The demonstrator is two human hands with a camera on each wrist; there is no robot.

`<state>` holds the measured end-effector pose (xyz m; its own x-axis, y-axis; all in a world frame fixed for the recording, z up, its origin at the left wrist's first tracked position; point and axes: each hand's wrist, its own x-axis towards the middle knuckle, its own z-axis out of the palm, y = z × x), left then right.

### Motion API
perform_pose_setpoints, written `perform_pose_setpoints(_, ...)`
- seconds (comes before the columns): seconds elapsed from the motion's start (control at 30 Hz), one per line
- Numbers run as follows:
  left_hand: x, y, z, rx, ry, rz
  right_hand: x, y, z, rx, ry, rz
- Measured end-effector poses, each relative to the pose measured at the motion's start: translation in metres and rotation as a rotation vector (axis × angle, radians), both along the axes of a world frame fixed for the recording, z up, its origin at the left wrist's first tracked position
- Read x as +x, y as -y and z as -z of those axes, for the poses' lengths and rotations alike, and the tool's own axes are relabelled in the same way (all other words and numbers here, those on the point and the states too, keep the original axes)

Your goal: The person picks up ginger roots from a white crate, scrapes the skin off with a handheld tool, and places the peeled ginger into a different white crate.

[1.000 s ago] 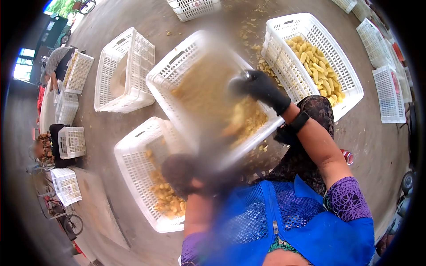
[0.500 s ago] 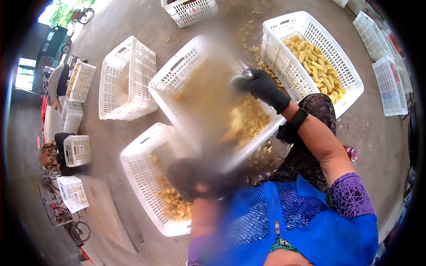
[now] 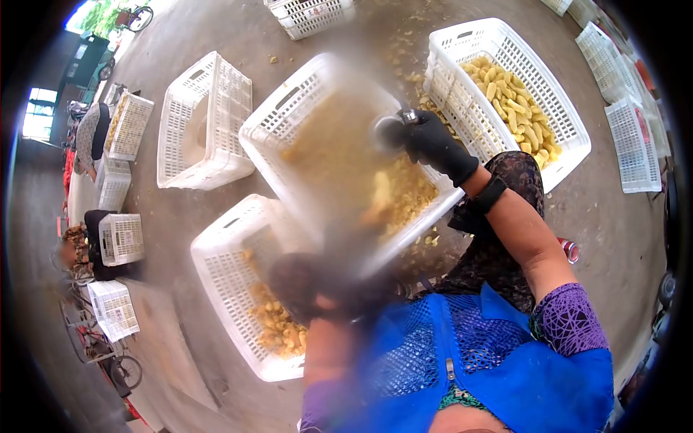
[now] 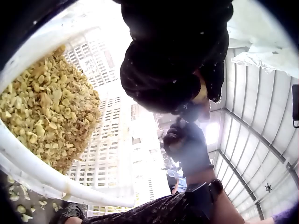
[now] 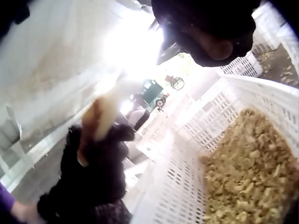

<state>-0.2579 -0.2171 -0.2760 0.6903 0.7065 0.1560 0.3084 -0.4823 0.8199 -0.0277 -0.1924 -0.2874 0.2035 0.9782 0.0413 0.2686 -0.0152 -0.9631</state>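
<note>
My black-gloved left hand (image 3: pixel 307 285), blurred in the head view, grips an elongated half-peeled root (image 5: pixel 103 116), pale on one side and brown-skinned on the other. My right hand (image 3: pixel 440 148), also gloved in black, holds a shiny metal hand tool (image 3: pixel 393 130); its exact kind is blurred. Below both hands stands a white plastic crate (image 3: pixel 278 108) with a deep heap of yellowish peelings (image 4: pixel 51 112). A lower-left crate (image 3: pixel 216 267) has unpeeled-looking brownish roots (image 3: pixel 278 328) in it. Peeled yellow roots (image 3: pixel 516 105) fill part of the crate (image 3: pixel 473 94) at right.
An upright white crate (image 3: pixel 206 123) stands at left. Peelings (image 3: pixel 411 65) litter the concrete floor between crates. A red can (image 3: pixel 569 250) sits by the right elbow. Other people (image 3: pixel 90 133) work beside crates at far left. More crates (image 3: pixel 632 144) line the right side.
Both hands stay over the middle crate, still with the root and the metal tool. The tool tilts slightly in the right hand. The whole head view shifts a little.
</note>
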Motion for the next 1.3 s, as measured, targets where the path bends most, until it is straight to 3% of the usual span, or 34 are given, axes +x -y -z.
perform_pose_setpoints(0.07,0.002,0.001,0.0,-0.002,0.006,-0.002,0.001,0.003,-0.012,-0.253,-0.32,0.074)
perform_pose_setpoints(0.1,0.003,0.001,0.0,-0.004,0.011,-0.003,0.005,0.004,-0.005,-0.255,-0.319,0.076)
perform_pose_setpoints(0.17,0.005,0.001,0.0,-0.011,0.023,-0.008,0.012,0.004,0.026,0.037,-0.101,-0.191)
perform_pose_setpoints(0.2,0.005,0.0,0.0,-0.019,0.03,-0.017,0.009,0.001,0.049,0.032,-0.101,-0.196)
perform_pose_setpoints(0.27,0.008,0.0,0.002,-0.036,0.043,-0.025,0.002,-0.003,0.088,0.589,0.544,-0.289)
perform_pose_setpoints(0.3,0.008,0.0,0.002,-0.056,0.047,-0.036,-0.007,0.011,0.031,0.008,0.051,-0.348)
perform_pose_setpoints(0.33,0.009,0.0,0.003,-0.086,0.057,-0.042,-0.009,0.009,0.021,0.003,0.05,-0.351)
perform_pose_setpoints(0.4,0.012,-0.001,-0.001,-0.154,0.065,-0.064,-0.01,0.004,0.013,-0.143,0.497,-0.362)
perform_pose_setpoints(0.53,0.014,-0.002,-0.031,-0.607,0.111,-0.126,-0.001,0.001,0.03,0.032,0.437,-0.359)
perform_pose_setpoints(0.6,0.014,-0.008,-0.069,-0.957,0.111,-0.182,0.0,0.005,0.031,0.372,0.719,-0.378)
perform_pose_setpoints(0.67,0.015,-0.01,-0.088,-1.136,0.09,-0.233,-0.006,0.007,0.015,0.307,0.733,-0.408)
perform_pose_setpoints(0.7,0.015,-0.007,-0.069,-1.14,0.1,-0.242,-0.009,0.007,0.009,0.246,0.743,-0.431)
perform_pose_setpoints(0.73,0.015,-0.001,-0.033,-0.44,0.133,-0.216,-0.011,0.006,0.009,0.249,0.744,-0.445)
perform_pose_setpoints(0.77,0.013,0.001,-0.004,0.262,0.144,-0.176,-0.013,0.005,0.01,0.223,0.476,-0.41)
perform_pose_setpoints(0.8,0.008,0.0,0.014,0.306,0.131,-0.146,-0.014,0.005,0.011,0.192,0.209,-0.369)
perform_pose_setpoints(0.87,-0.003,-0.003,0.041,0.022,0.066,-0.102,-0.008,0.003,0.019,0.202,0.163,-0.307)
perform_pose_setpoints(1.0,-0.02,0.0,0.081,-0.132,0.032,-0.113,-0.002,-0.005,0.022,0.237,-0.013,-0.033)
perform_pose_setpoints(1.03,-0.021,0.0,0.087,-0.134,0.032,-0.122,-0.009,0.005,0.007,-0.032,-0.214,0.09)
perform_pose_setpoints(1.1,-0.017,-0.003,0.075,-0.133,0.035,-0.128,-0.016,0.005,0.008,-0.142,-0.215,0.132)
perform_pose_setpoints(1.13,-0.011,-0.005,0.064,-0.243,-0.031,-0.15,-0.017,0.006,0.009,-0.247,-0.216,0.181)
perform_pose_setpoints(1.17,-0.004,-0.005,0.049,-0.351,-0.097,-0.171,-0.018,0.006,0.012,-0.251,-0.215,0.18)
perform_pose_setpoints(1.2,0.001,-0.002,0.035,-0.353,-0.097,-0.172,-0.018,0.006,0.017,-0.105,-0.104,0.067)
perform_pose_setpoints(1.23,0.007,0.002,0.023,-0.473,0.087,-0.21,-0.019,0.005,0.025,0.042,0.007,-0.046)
perform_pose_setpoints(1.27,0.01,0.004,0.018,-0.592,0.272,-0.248,-0.019,0.002,0.039,0.04,0.005,-0.047)
perform_pose_setpoints(1.3,0.008,0.004,0.024,-0.593,0.271,-0.249,-0.019,-0.004,0.054,0.102,0.158,-0.08)
